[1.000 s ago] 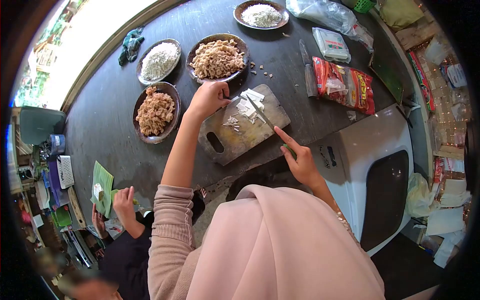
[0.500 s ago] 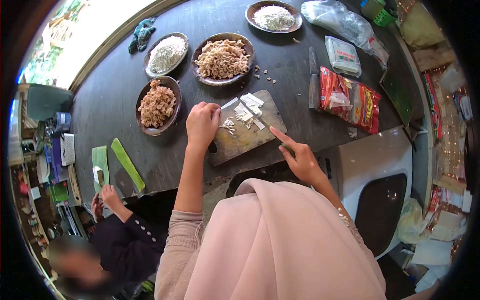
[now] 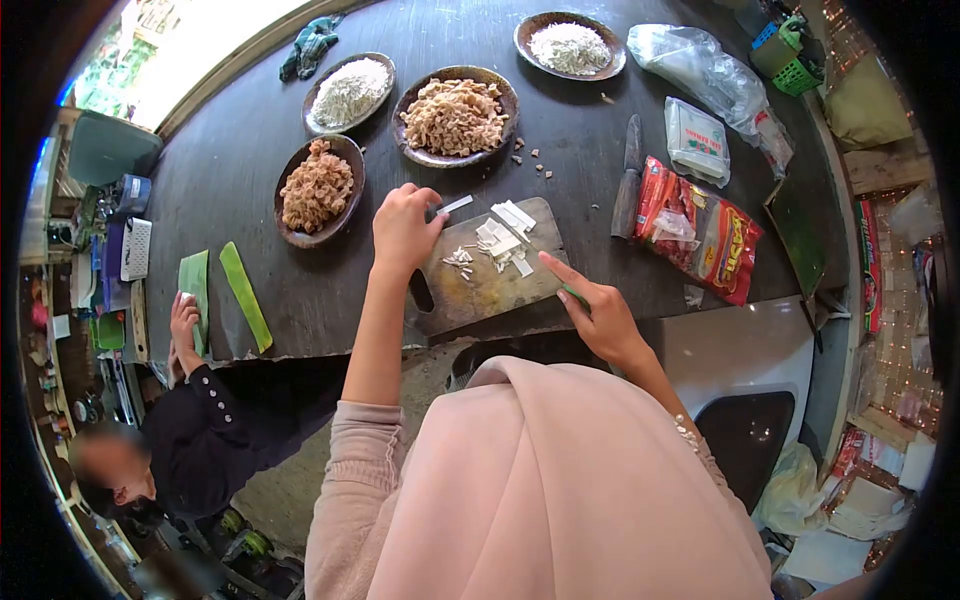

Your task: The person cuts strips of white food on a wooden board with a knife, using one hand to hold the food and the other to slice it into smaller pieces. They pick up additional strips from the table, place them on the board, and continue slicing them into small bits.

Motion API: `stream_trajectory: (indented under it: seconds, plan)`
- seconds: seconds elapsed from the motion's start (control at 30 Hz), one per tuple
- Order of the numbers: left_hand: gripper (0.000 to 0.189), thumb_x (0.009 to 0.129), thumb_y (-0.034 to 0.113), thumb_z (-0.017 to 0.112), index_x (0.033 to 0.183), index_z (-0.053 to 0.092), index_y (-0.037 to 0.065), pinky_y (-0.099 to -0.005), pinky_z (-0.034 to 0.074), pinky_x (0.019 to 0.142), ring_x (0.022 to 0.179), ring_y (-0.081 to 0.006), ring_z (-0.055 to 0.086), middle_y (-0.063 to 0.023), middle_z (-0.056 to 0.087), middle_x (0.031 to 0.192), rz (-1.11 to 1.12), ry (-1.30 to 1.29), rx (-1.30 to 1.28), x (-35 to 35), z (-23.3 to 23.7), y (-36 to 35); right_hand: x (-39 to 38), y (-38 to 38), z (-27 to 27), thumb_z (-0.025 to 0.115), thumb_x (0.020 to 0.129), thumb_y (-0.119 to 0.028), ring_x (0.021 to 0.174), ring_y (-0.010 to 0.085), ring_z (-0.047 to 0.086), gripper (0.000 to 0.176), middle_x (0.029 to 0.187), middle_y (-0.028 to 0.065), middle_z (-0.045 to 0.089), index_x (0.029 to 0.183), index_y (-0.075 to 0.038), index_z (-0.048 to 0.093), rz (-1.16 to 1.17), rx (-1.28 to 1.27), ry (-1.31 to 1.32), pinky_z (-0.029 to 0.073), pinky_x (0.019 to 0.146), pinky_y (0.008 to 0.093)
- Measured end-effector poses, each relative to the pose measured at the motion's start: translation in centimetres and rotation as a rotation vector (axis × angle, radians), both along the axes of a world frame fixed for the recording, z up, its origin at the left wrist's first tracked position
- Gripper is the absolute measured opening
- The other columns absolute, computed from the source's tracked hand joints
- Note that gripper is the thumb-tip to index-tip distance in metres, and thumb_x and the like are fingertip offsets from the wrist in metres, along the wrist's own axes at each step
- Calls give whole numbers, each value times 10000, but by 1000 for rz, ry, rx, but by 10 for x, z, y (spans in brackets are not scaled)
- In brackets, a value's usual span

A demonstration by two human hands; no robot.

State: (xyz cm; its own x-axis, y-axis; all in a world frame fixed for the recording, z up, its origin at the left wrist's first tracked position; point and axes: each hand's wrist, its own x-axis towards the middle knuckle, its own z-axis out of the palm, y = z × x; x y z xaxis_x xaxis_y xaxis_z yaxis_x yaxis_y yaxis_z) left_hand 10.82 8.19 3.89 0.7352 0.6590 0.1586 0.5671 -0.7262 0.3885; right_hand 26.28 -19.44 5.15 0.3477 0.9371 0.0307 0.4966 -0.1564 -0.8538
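Since 1 second ago the left hand (image 3: 405, 230) has drawn back from the rim of the middle bowl to the left edge of the cutting board (image 3: 480, 290), and a co-worker's hand (image 3: 183, 322) has come down onto a leaf strip (image 3: 194, 285) that now lies on the counter (image 3: 230, 180).

Nearest the person, the right hand (image 3: 600, 318) has its fingers wrapped round the green handle of a knife (image 3: 527, 247), with the index finger stretched along the back of the blade. The blade slants across the board and its tip lies among a stack of white pieces (image 3: 505, 228). Small cut bits (image 3: 460, 258) lie just left of them. The left fingers are pinched on a white strip (image 3: 455, 205), held over the board's far left corner.

At the counter's near left edge a 2nd leaf strip (image 3: 245, 297) lies beside the 1st. Beyond the board stand 2 bowls of tan pieces, 1 to the left (image 3: 318, 190) and 1 in the middle (image 3: 455, 102). Past them are 2 bowls of white shreds, 1 on the left (image 3: 350, 90) and 1 on the right (image 3: 570, 45).

To the right of the board a spare knife (image 3: 628, 180) lies beside a red packet (image 3: 700, 225). A white packet (image 3: 697, 140) and a clear plastic bag (image 3: 700, 70) lie farther off.
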Motion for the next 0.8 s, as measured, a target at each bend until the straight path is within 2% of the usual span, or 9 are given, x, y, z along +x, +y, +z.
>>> stream_trajectory:
  seconds: [0.17, 0.33, 0.4, 0.53, 0.6, 0.7, 0.77, 0.8]
  plan:
    - [146, 779, 177, 802, 893, 733, 118, -401, 535, 819, 932, -260, 660, -48, 661, 867, -49, 86, -42, 9, -2, 12, 5, -13, 2, 593, 972, -79, 819, 437, 669, 633, 1005, 250, 696, 1535, -332, 457, -47, 21, 31, 521, 746, 484]
    - [108, 788, 147, 776, 870, 723, 103, -408, 532, 839, 939, -266, 661, -61, 681, 877, -60, 146, -141, 15, -5, 23, 0, -24, 9, 584, 982, -74, 870, 442, 676, 625, 1093, 250, 694, 1541, -321, 450, -95, -92, 88, 531, 781, 474]
    - [128, 779, 121, 775, 873, 731, 47, -397, 524, 836, 906, -276, 675, -115, 695, 888, -42, 153, -253, 16, -2, 25, -3, -27, 11, 583, 985, -80, 884, 442, 678, 622, 1111, 252, 691, 1542, -321, 448, -100, -105, 92, 532, 787, 472]
    - [136, 793, 110, 765, 892, 718, 30, -406, 527, 818, 882, -289, 675, -126, 697, 883, -100, 122, -203, 12, -9, 23, -12, -26, 17, 580, 993, -96, 920, 445, 677, 607, 1131, 248, 691, 1541, -323, 448, -95, -113, 89, 533, 799, 478]
    - [126, 819, 92, 748, 904, 704, 9, -407, 530, 790, 846, -291, 671, -134, 701, 895, -157, -19, -80, 8, -11, 18, -17, -23, 28, 581, 993, -102, 920, 448, 675, 599, 1124, 241, 696, 1534, -326, 456, -65, -144, 79, 534, 796, 487]
    - [121, 838, 80, 740, 920, 705, -2, -376, 536, 766, 805, -265, 676, -127, 716, 894, -35, -140, -168, -5, -8, 25, -32, -17, 25, 578, 995, -122, 904, 443, 680, 589, 1101, 224, 708, 1528, -339, 457, 34, -190, 48, 544, 785, 501]
    - [90, 868, 36, 724, 947, 713, -6, -301, 531, 745, 770, -150, 683, -91, 737, 836, 76, -286, -272, -21, 9, 26, -45, -11, 17, 575, 997, -136, 888, 434, 686, 587, 1084, 215, 715, 1529, -350, 451, 97, -211, 26, 552, 778, 507]
    - [74, 868, 29, 718, 932, 709, -8, -314, 533, 729, 760, -166, 690, -109, 738, 827, 87, -347, -269, -32, 12, 26, -52, -7, 12, 572, 997, -147, 860, 420, 694, 593, 1048, 205, 721, 1533, -364, 437, 137, -227, -24, 562, 769, 507]
